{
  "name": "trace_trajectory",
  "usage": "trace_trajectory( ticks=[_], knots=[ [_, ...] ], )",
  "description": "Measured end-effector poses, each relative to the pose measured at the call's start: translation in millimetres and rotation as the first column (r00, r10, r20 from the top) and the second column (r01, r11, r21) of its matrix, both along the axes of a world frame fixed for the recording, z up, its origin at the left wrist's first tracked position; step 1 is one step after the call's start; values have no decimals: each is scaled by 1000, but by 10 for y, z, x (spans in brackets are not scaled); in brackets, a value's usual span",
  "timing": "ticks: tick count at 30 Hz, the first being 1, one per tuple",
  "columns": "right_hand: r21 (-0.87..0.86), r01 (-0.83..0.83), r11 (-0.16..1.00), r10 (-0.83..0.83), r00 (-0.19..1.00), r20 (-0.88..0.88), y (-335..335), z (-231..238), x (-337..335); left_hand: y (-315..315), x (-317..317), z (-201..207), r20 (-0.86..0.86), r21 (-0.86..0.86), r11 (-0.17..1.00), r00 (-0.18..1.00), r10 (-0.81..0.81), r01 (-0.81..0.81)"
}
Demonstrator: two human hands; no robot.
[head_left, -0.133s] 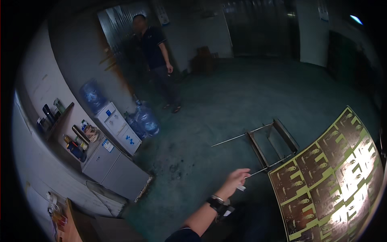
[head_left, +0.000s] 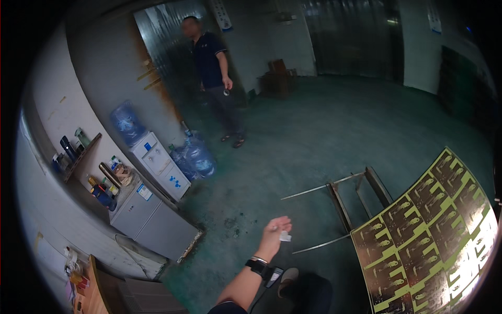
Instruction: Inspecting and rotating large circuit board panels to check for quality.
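Observation:
My left hand (head_left: 273, 234) reaches out over the floor from the lower edge, a dark watch (head_left: 258, 267) on its wrist. Its fingers are curled around a small white thing (head_left: 285, 236) whose kind I cannot make out. To the right of the hand, a metal frame stand (head_left: 340, 206) with two long thin bars rests on the floor. A large sheet (head_left: 418, 230) patterned in brown and yellow-green rises beside the stand at the lower right, with bright glare on its right part. My right hand is out of view.
A person (head_left: 212, 63) in dark clothes stands by the far doorway. At the left are a water dispenser (head_left: 159, 162), large blue bottles (head_left: 193, 157), a grey fridge (head_left: 151, 214) and a shelf (head_left: 83, 157). A wooden desk edge (head_left: 91, 282) shows at lower left.
My left hand has moved left, away from the near bar of the metal stand. The view has shifted slightly, and the glare on the sheet has moved down and right.

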State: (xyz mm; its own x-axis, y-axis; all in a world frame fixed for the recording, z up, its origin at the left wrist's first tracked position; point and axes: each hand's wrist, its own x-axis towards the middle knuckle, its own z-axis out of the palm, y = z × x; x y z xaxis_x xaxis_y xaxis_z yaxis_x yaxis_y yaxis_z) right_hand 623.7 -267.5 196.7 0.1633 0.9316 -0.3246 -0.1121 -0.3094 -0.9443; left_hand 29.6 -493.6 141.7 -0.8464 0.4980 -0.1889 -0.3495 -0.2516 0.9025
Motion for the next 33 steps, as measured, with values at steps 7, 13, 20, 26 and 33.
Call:
trace_trajectory(
  ticks=[7,13,20,26,33],
  knots=[
    [64,-8,998,16,992,-126,-388,1466,-1073,-1309,-819,1382,357,314,903,918,172,-292],
    [110,65,992,-49,988,-148,-905,2771,-2072,-982,-1235,2890,526,785,560,762,-378,-265],
    [30,285,958,-283,957,-56,-2242,3791,-1587,-343,-483,4168,336,942,319,228,-914,-107],
    [147,121,982,-104,987,-121,-2161,3656,-2217,-356,-256,4486,372,916,394,208,-905,73],
    [39,85,996,-76,980,-184,-1958,3384,-2066,-373,52,4420,446,819,538,367,-816,201]
  ],
)
